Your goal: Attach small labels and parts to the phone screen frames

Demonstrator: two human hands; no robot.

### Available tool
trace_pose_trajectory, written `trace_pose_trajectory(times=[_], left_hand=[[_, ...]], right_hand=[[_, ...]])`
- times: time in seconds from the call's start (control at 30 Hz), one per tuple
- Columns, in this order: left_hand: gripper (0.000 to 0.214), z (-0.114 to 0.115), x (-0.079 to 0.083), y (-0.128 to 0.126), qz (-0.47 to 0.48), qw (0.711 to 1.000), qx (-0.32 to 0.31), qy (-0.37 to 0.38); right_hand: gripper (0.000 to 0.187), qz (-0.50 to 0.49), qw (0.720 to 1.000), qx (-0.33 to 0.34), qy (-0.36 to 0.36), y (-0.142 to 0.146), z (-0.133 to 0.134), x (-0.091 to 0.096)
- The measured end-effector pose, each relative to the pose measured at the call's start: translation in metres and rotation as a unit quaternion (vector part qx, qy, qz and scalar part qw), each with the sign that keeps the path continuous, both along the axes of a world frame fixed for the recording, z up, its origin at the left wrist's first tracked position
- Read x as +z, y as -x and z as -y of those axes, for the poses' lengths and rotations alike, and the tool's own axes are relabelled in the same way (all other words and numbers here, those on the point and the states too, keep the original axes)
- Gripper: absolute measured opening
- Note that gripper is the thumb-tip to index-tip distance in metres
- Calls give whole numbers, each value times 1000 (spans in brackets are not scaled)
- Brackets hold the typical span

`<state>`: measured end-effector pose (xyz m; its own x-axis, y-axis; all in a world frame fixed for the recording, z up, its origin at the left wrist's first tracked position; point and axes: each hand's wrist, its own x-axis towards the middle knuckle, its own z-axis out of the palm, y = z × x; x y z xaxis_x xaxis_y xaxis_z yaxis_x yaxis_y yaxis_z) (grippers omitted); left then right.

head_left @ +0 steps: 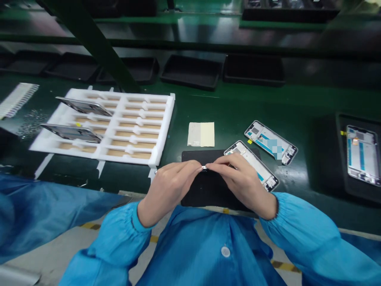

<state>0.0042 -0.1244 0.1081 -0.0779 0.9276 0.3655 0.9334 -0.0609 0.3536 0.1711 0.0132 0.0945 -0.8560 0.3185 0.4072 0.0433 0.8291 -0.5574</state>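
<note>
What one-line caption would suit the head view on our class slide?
Left hand and right hand hold a small shiny piece over a black mat, near phone frames.

The left hand (175,178) and the right hand (238,172) hold a small silver part (204,168) between their fingertips, above a black mat (202,192). One phone frame (258,167) lies partly beneath the right hand; a second frame (270,142) lies just beyond it. A two-tone sheet (201,134) lies beyond the mat. A white slotted rack (164,127) at left holds two tilted panels (86,106).
</note>
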Motion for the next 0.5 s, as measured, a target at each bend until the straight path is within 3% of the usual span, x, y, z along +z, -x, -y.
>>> trace_pose_trajectory(times=[0.17, 0.23, 0.3, 0.37, 0.43, 0.5], left_hand=[[15, 6, -11, 2, 19, 999, -5, -50], [23, 12, -19, 4, 5, 997, -15, -71], [29, 15, -25, 7, -25, 996, -29, -80], [30, 13, -29, 12, -59, 993, -41, -89], [29, 6, -30, 19, -66, 993, -47, -86], [25, -5, -30, 29, -18, 998, -46, -40]], right_hand=[[31, -10, 987, 24, -160, -5, 2, -5], [32, -1, 985, 29, -170, -8, 3, -5], [31, 13, 993, 38, -111, -7, 1, -1], [24, 23, 999, 42, -6, 1, -5, 5], [13, 24, 996, 22, 83, 20, -15, 9], [9, 47, 993, -4, 112, 48, -28, 5]])
